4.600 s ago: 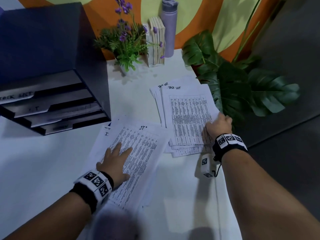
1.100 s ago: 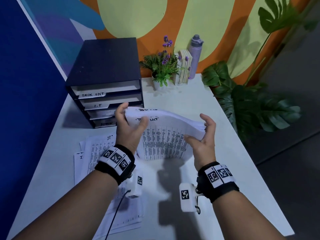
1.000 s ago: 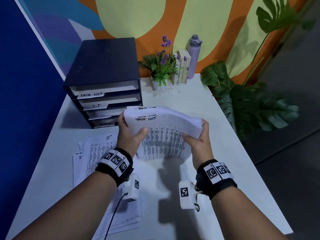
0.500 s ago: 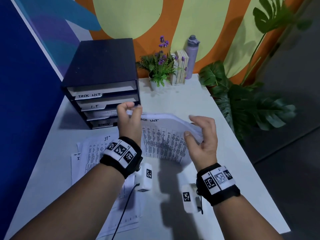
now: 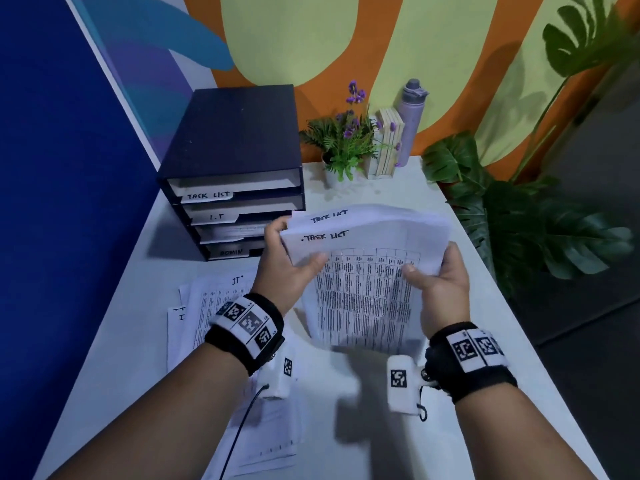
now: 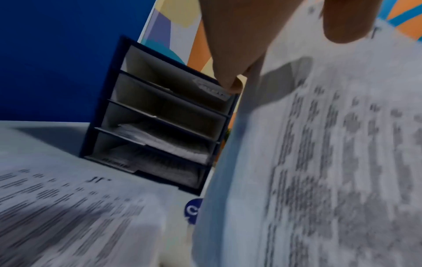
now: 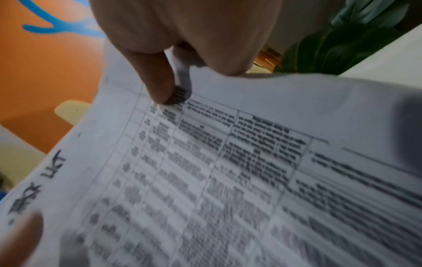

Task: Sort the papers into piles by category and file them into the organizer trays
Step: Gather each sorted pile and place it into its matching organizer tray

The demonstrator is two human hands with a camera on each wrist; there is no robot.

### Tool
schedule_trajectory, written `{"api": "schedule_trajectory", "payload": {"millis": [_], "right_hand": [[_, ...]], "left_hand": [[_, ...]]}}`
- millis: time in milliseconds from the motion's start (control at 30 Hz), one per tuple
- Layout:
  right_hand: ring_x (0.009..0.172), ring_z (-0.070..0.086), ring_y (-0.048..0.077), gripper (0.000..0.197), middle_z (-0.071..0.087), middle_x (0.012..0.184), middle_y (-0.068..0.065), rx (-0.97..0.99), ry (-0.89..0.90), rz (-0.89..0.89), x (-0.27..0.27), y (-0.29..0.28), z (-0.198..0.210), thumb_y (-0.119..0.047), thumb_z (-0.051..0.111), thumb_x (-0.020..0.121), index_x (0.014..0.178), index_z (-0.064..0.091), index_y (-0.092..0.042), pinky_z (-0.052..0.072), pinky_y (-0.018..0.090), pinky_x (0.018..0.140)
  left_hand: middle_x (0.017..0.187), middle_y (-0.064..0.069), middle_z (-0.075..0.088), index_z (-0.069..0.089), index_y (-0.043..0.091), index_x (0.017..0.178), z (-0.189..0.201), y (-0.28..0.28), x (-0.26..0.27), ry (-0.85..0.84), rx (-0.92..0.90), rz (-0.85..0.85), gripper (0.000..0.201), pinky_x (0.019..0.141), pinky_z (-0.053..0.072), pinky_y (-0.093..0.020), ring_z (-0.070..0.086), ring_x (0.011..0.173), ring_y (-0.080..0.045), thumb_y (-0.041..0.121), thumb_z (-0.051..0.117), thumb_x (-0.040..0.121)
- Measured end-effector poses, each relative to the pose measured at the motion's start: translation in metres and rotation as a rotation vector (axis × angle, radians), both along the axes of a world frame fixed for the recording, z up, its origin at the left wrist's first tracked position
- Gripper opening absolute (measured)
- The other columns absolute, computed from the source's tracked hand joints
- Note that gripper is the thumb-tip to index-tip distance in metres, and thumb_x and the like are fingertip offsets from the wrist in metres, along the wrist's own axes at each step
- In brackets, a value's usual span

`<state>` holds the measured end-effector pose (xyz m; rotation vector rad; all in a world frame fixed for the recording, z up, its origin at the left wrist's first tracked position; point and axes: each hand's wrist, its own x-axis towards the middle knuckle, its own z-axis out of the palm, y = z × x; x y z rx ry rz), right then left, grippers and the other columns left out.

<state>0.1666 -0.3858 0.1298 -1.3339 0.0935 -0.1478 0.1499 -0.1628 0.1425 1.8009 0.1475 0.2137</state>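
Both hands grip the "TASK LIST" paper stack (image 5: 367, 268) above the desk (image 5: 398, 188): left hand (image 5: 287, 271) at 9 o'clock, right hand (image 5: 440, 285) at 3; organizer (image 5: 232, 174) at 11.

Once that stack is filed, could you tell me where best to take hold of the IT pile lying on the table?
Probably the IT pile's long side edges, one hand from each side: the sheets are fanned and limp, so squaring them first should help.
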Motion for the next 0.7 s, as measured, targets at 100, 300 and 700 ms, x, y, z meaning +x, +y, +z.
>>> {"api": "schedule_trajectory", "payload": {"millis": [100,300,700], "right_hand": [[0.095,0.066,0.016,0.054,0.069,0.106,0.002,0.035,-0.018,0.074,0.016,0.003,0.015,0.025,0.054,0.076,0.106,0.058,-0.019,0.053,0.036,0.086],[0.111,0.063,0.031,0.051,0.067,0.117,0.011,0.022,-0.03,0.19,0.022,0.044,0.016,0.018,0.058,0.078,0.11,0.059,-0.022,0.047,0.052,0.098],[0.09,0.057,0.013,0.052,0.054,0.107,0.005,-0.249,0.056,0.319,-0.018,0.149,-0.035,-0.001,0.059,0.075,0.108,0.04,-0.036,0.052,0.038,0.081]], "left_hand": [[0.125,0.012,0.057,0.03,0.033,0.132,-0.009,0.014,-0.011,0.157,-0.009,-0.027,0.063,0.103,0.042,-0.033,0.055,0.115,-0.005,0.02,0.07,0.086],[0.113,0.014,0.059,0.044,0.025,0.129,-0.019,0.036,-0.028,0.114,0.028,0.247,0.042,0.087,0.043,-0.018,0.057,0.106,-0.01,0.013,0.061,0.092],[0.108,0.013,0.063,0.045,0.037,0.115,-0.061,0.117,-0.061,0.146,-0.097,0.396,0.04,0.085,0.047,-0.023,0.06,0.098,0.001,0.013,0.065,0.089]]}}
